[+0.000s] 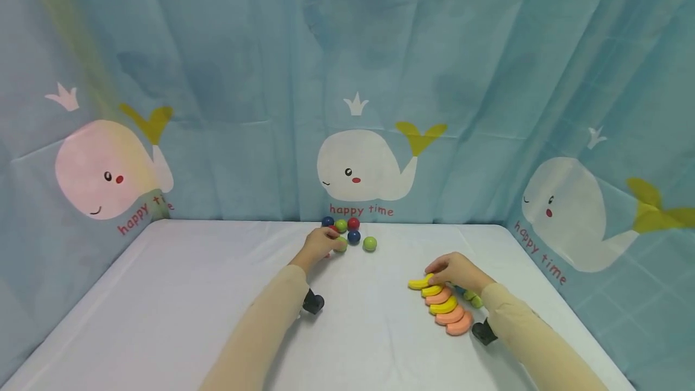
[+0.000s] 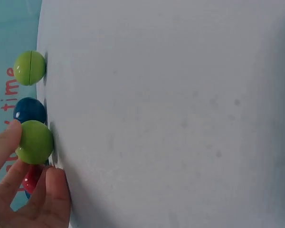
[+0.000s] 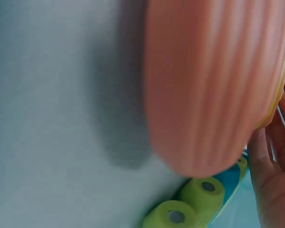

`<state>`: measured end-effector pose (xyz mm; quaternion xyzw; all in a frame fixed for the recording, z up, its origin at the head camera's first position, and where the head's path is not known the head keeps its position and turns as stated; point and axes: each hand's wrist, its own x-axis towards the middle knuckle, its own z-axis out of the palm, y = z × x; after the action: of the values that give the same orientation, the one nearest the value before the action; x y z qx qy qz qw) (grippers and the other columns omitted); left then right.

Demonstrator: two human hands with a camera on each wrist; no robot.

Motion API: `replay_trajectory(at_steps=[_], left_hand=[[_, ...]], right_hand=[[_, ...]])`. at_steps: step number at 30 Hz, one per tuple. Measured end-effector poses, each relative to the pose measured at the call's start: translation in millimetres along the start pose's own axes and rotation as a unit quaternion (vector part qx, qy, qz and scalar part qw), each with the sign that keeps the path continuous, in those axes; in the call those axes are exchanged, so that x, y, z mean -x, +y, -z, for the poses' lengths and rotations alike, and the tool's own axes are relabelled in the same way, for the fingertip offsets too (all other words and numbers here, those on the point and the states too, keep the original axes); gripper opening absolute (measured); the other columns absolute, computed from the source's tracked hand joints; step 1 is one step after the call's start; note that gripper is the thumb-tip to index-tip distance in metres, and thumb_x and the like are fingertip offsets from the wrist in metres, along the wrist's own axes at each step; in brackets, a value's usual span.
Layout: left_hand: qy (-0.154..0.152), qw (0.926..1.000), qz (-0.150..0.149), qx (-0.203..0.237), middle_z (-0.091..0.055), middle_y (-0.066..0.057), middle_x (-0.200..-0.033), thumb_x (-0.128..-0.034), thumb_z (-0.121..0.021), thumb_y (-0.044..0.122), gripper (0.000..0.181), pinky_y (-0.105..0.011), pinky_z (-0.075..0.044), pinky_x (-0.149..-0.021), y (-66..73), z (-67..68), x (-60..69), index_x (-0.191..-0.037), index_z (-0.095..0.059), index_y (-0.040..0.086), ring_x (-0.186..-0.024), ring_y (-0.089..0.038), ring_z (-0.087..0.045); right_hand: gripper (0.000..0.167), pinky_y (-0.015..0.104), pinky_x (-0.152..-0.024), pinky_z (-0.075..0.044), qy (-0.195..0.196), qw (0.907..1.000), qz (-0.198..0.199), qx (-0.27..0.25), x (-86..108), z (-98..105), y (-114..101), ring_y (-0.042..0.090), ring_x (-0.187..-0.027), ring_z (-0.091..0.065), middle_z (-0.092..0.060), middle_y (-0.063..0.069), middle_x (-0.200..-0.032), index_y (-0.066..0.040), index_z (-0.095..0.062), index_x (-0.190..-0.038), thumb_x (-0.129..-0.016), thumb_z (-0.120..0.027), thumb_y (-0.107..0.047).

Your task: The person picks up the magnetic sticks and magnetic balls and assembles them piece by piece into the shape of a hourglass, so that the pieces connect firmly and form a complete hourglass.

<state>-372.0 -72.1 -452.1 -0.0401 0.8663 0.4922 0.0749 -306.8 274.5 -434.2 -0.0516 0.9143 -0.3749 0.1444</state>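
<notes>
In the head view my left hand (image 1: 319, 245) is at the back of the white table, its thumb and fingertips pinching a shiny green ball (image 1: 341, 244). The left wrist view shows this green ball (image 2: 34, 142) between thumb and fingers, with a red ball (image 2: 32, 177) partly hidden behind them. My right hand (image 1: 460, 270) reaches over the far end of a row of curved pieces. Its thumb and fingers pinch the farthest yellow toy banana (image 1: 420, 283). Pink-orange ridged curved pieces (image 1: 449, 317) and more yellow bananas (image 1: 444, 306) make up the row, lying close together.
Around the left hand are a blue ball (image 1: 354, 237), a red ball (image 1: 353, 223) and another green ball (image 1: 370, 244). Green pieces with grey round ends (image 3: 176, 217) lie beside the row, partly under the right arm. A whale-print curtain (image 1: 228, 77) borders the table (image 1: 190, 294).
</notes>
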Motion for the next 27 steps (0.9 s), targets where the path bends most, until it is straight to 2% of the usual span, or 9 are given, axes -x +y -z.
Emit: replay_trajectory(at_steps=[5, 8, 13, 16, 21, 24, 27], left_hand=[[-0.003, 1.0, -0.002, -0.006, -0.064, -0.012, -0.117, -0.0856, -0.076, 0.02, 0.039, -0.025, -0.053, -0.07, 2.0, 3.2, 2.9, -0.12, -0.067, 0.005, -0.09, -0.019, -0.059], [-0.02, 0.9992, -0.011, -0.033, -0.066, -0.011, -0.115, -0.0853, -0.076, 0.019, 0.037, -0.027, -0.055, -0.073, 0.4, 7.0, 6.2, -0.119, -0.067, 0.005, -0.09, -0.019, -0.061], [-0.054, 0.9953, -0.041, -0.07, -0.068, -0.009, -0.114, -0.0846, -0.076, 0.019, 0.035, -0.029, -0.056, -0.073, -4.6, 14.7, 16.2, -0.116, -0.069, 0.007, -0.088, -0.019, -0.064], [-0.068, 0.9948, -0.037, -0.067, -0.069, -0.009, -0.116, -0.0845, -0.076, 0.019, 0.034, -0.029, -0.057, -0.074, -11.1, 20.3, 23.9, -0.116, -0.07, 0.009, -0.088, -0.018, -0.065], [-0.079, 0.9954, -0.003, -0.055, -0.068, -0.007, -0.122, -0.0854, -0.076, 0.021, 0.033, -0.032, -0.059, -0.084, -22.1, 32.5, 36.3, -0.117, -0.071, 0.013, -0.094, -0.018, -0.066], [-0.088, 0.9952, 0.001, -0.044, -0.068, -0.007, -0.123, -0.0859, -0.075, 0.021, 0.034, -0.033, -0.059, -0.088, -24.9, 39.6, 43.8, -0.119, -0.071, 0.013, -0.099, -0.018, -0.066], [-0.109, 0.994, -0.005, -0.007, -0.068, -0.009, -0.123, -0.0865, -0.075, 0.018, 0.035, -0.032, -0.059, -0.09, -27.3, 44.6, 50.3, -0.121, -0.07, 0.009, -0.103, -0.019, -0.067]], right_hand=[[0.017, 0.029, -0.076, -0.057, -0.003, 0.9999, 0.012, -0.002, -3.7, -3.7, -5.7, 0.014, -0.086, -0.066, -0.076, 0.005, -0.095, -0.005, -0.077, -0.1, -0.084, -0.076, -0.011], [0.016, 0.029, -0.075, -0.057, -0.011, 0.9998, 0.013, -0.01, -6.0, -8.2, -8.8, 0.016, -0.085, -0.067, -0.076, 0.006, -0.094, -0.004, -0.076, -0.099, -0.084, -0.074, -0.009], [0.013, 0.029, -0.076, -0.056, -0.02, 0.9997, -0.009, -0.006, -6.7, -16.0, -18.8, 0.017, -0.084, -0.064, -0.072, 0.004, -0.098, -0.009, -0.077, -0.097, -0.085, -0.075, -0.012], [0.013, 0.03, -0.077, -0.056, -0.031, 0.9995, -0.002, 0.007, -6.2, -21.1, -27.0, 0.017, -0.084, -0.063, -0.072, 0.004, -0.099, -0.008, -0.077, -0.098, -0.086, -0.075, -0.013], [0.014, 0.028, -0.074, -0.053, -0.063, 0.9969, 0.029, 0.039, -7.0, -28.5, -38.2, 0.016, -0.083, -0.059, -0.072, 0.002, -0.097, -0.008, -0.077, -0.098, -0.087, -0.075, -0.017], [0.013, 0.026, -0.072, -0.049, -0.067, 0.9959, 0.026, 0.054, -7.5, -32.2, -40.7, 0.016, -0.082, -0.057, -0.07, 0.0, -0.095, -0.011, -0.076, -0.097, -0.087, -0.075, -0.018], [0.011, 0.026, -0.072, -0.047, -0.066, 0.9955, 0.019, 0.066, -5.7, -36.4, -45.2, 0.015, -0.082, -0.055, -0.069, -0.002, -0.094, -0.012, -0.075, -0.097, -0.089, -0.074, -0.02]])
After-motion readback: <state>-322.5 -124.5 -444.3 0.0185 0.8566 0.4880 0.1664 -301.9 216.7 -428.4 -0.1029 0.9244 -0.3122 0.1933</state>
